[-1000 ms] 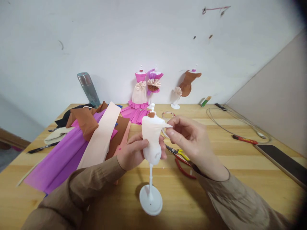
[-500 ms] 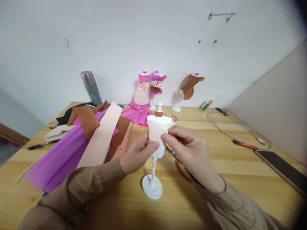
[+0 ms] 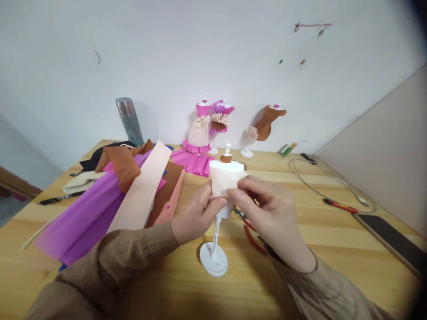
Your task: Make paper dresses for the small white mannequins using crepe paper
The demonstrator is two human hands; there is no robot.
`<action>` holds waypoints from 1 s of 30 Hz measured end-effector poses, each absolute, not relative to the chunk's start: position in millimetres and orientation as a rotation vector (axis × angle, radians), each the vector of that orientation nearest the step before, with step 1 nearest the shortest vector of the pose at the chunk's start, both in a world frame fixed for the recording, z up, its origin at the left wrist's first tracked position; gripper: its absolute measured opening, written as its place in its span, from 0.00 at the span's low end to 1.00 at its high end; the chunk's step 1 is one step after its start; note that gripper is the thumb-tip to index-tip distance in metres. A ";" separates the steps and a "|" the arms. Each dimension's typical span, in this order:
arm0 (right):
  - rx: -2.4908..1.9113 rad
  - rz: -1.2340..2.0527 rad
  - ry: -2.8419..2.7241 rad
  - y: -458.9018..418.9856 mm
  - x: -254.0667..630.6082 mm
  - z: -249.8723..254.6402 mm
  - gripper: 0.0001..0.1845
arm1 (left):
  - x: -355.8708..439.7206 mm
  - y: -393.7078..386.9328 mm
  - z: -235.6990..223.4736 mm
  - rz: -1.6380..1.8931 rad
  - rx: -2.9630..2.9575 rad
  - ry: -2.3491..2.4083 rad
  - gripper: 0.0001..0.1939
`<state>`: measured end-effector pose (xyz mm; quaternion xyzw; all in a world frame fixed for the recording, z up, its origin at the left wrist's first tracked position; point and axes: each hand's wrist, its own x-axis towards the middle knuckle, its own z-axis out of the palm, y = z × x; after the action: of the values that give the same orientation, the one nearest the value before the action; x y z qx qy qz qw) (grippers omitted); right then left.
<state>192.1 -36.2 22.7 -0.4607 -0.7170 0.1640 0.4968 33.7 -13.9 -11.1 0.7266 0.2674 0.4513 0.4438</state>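
A small white dress form point(image 3: 218, 265) stands on its round base in front of me, with a brown band point(image 3: 226, 158) round its neck. Cream crepe paper point(image 3: 224, 182) wraps its chest. My left hand point(image 3: 199, 212) is closed round the left side of the torso, its thumb pressed across the front at the waist. On the right side, my right hand point(image 3: 267, 206) pinches the crepe paper between thumb and fingers. Red-handled scissors point(image 3: 251, 238) lie on the table behind, partly covered by my right hand.
Coloured crepe paper sheets point(image 3: 90, 209) are heaped at the left. Along the wall stand a metal flask point(image 3: 130, 121), a pink-and-cream dressed form point(image 3: 199, 129), a purple one point(image 3: 220, 116) and a brown one point(image 3: 267, 122). A phone point(image 3: 392, 238) and a cable point(image 3: 308, 186) lie right.
The cream paper's lower edge sits higher, leaving more of the white lower torso bare. Both hands remain on the form. The whole view has shifted slightly.
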 end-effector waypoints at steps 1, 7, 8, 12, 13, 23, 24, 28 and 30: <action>-1.116 0.414 -1.757 -35.3 192.3 22.6 0.15 | 34.7 -14.6 -11.0 1.116 1.789 0.698 0.16; -1.176 0.571 -1.754 -26.6 194.3 13.2 0.13 | 34.4 -17.3 -4.7 1.039 1.720 0.821 0.12; -1.174 0.585 -1.751 -25.1 195.0 11.3 0.12 | 33.4 -17.6 -2.5 1.027 1.692 0.799 0.12; -1.175 0.562 -1.849 -20.1 197.9 6.5 0.14 | 29.0 -18.0 6.6 0.964 1.588 0.736 0.14; -1.174 0.550 -1.871 -19.2 198.4 5.7 0.13 | 28.0 -17.5 8.2 0.940 1.585 0.740 0.14; -1.189 0.512 -1.832 -18.9 192.6 -2.0 0.12 | 31.0 -4.8 -3.0 1.165 1.432 0.706 0.12; -1.192 0.499 -1.828 -19.4 191.0 -2.4 0.11 | 31.5 -4.9 -5.0 1.196 1.453 0.744 0.12; -1.208 0.453 -1.806 -21.0 186.9 -4.2 0.09 | 31.2 -7.8 -9.0 1.257 1.596 0.902 0.18; -1.217 0.428 -1.803 -21.1 186.2 -5.0 0.08 | 30.9 -8.4 -8.8 1.257 1.636 0.952 0.19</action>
<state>186.2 -21.1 -5.0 -0.4911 -0.7280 0.1729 0.4460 30.9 -8.4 -8.8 0.6530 0.3800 0.5019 0.4210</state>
